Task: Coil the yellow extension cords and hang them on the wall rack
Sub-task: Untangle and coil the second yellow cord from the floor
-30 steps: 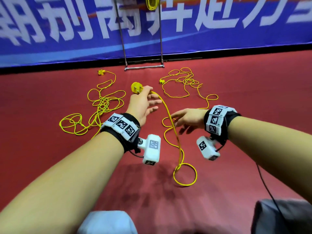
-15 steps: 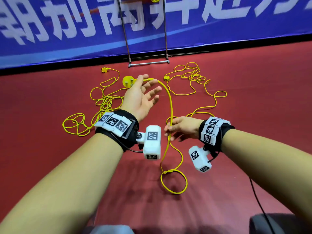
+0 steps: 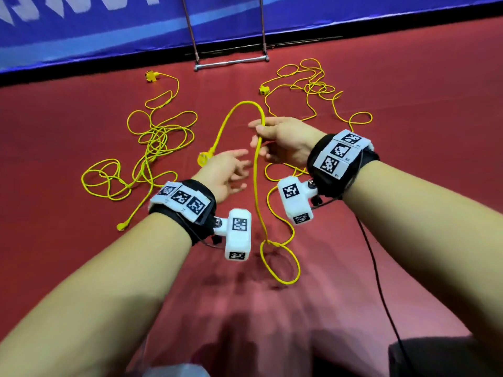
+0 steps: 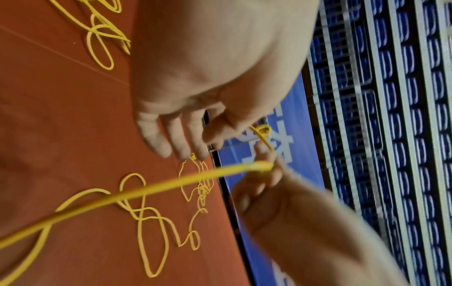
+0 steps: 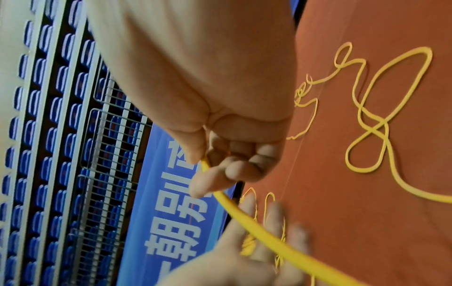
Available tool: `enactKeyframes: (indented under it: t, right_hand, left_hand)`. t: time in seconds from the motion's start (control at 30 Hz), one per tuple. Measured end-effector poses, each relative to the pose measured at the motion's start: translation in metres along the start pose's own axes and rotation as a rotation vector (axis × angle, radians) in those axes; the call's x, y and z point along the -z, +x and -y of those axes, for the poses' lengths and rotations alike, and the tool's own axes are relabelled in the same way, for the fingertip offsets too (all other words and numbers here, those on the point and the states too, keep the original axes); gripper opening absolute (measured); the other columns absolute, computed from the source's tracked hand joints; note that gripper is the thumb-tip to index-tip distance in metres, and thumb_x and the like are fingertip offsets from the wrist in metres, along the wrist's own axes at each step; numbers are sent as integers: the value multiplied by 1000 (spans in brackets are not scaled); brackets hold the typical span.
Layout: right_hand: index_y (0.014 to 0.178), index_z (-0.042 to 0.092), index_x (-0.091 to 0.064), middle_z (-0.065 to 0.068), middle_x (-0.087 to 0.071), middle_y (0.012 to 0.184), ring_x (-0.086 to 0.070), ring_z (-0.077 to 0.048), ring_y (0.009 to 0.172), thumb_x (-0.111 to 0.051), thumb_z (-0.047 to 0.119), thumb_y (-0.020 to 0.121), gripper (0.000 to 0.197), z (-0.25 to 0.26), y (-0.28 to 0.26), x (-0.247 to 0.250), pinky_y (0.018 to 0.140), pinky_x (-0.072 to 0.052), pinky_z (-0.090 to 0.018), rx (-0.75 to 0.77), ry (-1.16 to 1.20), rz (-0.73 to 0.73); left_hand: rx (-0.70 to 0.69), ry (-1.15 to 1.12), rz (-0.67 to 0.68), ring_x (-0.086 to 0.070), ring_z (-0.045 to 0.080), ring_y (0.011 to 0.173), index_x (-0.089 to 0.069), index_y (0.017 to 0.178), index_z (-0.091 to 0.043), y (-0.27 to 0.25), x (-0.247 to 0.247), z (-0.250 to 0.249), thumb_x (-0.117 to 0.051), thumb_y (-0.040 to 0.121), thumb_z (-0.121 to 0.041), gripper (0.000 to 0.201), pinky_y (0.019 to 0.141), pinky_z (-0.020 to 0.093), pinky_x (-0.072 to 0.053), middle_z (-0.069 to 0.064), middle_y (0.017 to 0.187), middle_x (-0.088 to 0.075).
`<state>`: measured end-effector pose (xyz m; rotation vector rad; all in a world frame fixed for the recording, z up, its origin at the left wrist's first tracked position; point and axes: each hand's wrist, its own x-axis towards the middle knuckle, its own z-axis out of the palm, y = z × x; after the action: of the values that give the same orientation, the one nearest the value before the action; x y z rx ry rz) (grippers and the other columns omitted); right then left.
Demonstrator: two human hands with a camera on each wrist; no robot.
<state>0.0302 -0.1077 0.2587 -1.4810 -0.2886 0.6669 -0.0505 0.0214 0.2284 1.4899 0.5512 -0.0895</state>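
My left hand (image 3: 227, 174) holds the plug end (image 3: 203, 160) of a yellow extension cord (image 3: 257, 191) at the thumb, its other fingers (image 4: 171, 135) spread straight. From the plug the cord arches up and over to my right hand (image 3: 283, 140). That hand pinches the cord (image 5: 257, 230) between thumb and forefinger (image 5: 208, 181), slightly higher and farther than the left. Below the pinch the cord hangs to a small loop (image 3: 280, 262) on the red floor and runs on to the right tangle (image 3: 313, 85). A second yellow cord (image 3: 160, 137) lies tangled at the left.
The metal rack's foot bar (image 3: 231, 62) stands against the blue banner wall (image 3: 109, 31), with the wire grid (image 5: 105, 154) higher up. Yellow socket ends (image 3: 151, 76) (image 3: 263, 89) lie near it. A thin black cable (image 3: 381, 281) trails by my right arm.
My right hand slid along the cord and rose from below the left hand to above it. The left hand dropped with the plug. The cord now arches between them.
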Motion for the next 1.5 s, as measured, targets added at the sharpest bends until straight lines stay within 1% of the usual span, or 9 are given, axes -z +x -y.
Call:
enactKeyframes:
  t: [0.17, 0.37, 0.53, 0.73, 0.87, 0.97, 1.2, 1.37, 1.5]
  right_hand:
    - [103, 16, -49, -2, -60, 65, -40, -9, 43, -42, 13, 104, 7, 6, 4, -17, 47, -34, -18, -43, 216, -60]
    - [97, 18, -45, -11, -71, 88, -61, -17, 59, -39, 2, 99, 17, 19, -8, -4, 57, -45, -25, -11, 377, -65]
    - [118, 18, -54, -8, -66, 100, -61, -19, 70, -33, -12, 87, 48, 2, -16, 3, 63, -45, -29, -16, 23, 27]
    - [83, 30, -66, 2, -55, 75, -50, -18, 69, -50, -11, 79, 45, -58, -17, 18, 69, -44, -37, 3, -732, 193]
    - [135, 24, -56, 4, -63, 121, -59, -16, 100, -56, -8, 81, 63, -81, -22, 16, 82, -48, -29, -90, -1007, 415]
    - [135, 18, -56, -3, -63, 126, -61, -23, 109, -57, -6, 86, 55, -88, -23, 13, 93, -49, -36, -72, -1001, 450]
    - [105, 11, -73, -1, -69, 82, -57, -3, 64, -62, 8, 90, 19, -88, -22, 31, 59, -46, -16, 31, -1003, 150]
    - [80, 17, -73, -8, -68, 81, -53, -16, 71, -69, 24, 87, 11, -75, -25, 45, 72, -48, -33, 80, -1057, -27]
    - [85, 10, -72, -11, -63, 76, -53, -21, 70, -70, 27, 87, 17, -69, -29, 49, 69, -49, -35, 68, -1106, -112]
  left_hand:
    - [-44, 410, 220, -42, 18, 68, -66, 89, -21, 0, -20, 28, -49, 80, 8, 35, 63, 26, -36, -4, 73, -57]
    - [-40, 459, 164, -53, 15, 61, -56, 73, -17, -8, -16, 32, -49, 98, -9, 27, 59, 25, -42, -6, 52, -62]
    - [-102, 286, 118, -66, 25, 74, -54, 88, -14, -20, -11, -3, -35, 105, -6, 26, 75, 40, -57, 9, 83, -68]
    - [-226, 310, 173, -69, 31, 77, -53, 91, -13, -44, -14, -29, -37, 97, 8, 26, 67, 37, -59, 15, 89, -68]
    - [-297, 265, 133, -72, 33, 77, -52, 93, -12, -49, -14, -38, -31, 99, 7, 28, 67, 40, -59, 12, 84, -68]
    - [-322, 174, 87, -74, 34, 80, -52, 95, -12, -50, -10, -45, -31, 101, 4, 26, 70, 44, -60, 10, 84, -69]
    - [-393, -212, -220, -73, 30, 77, -47, 94, -12, -39, 17, -53, -28, 100, 5, 26, 70, 45, -62, 10, 87, -62]
    - [-255, -446, -337, -70, 29, 75, -43, 96, -11, -19, 44, -37, -37, 97, 9, 21, 58, 41, -61, 12, 87, -59]
    - [-83, -414, -375, -65, 22, 73, -46, 96, -12, -9, 50, -19, -39, 105, -12, 11, 45, 32, -57, 5, 91, -60]
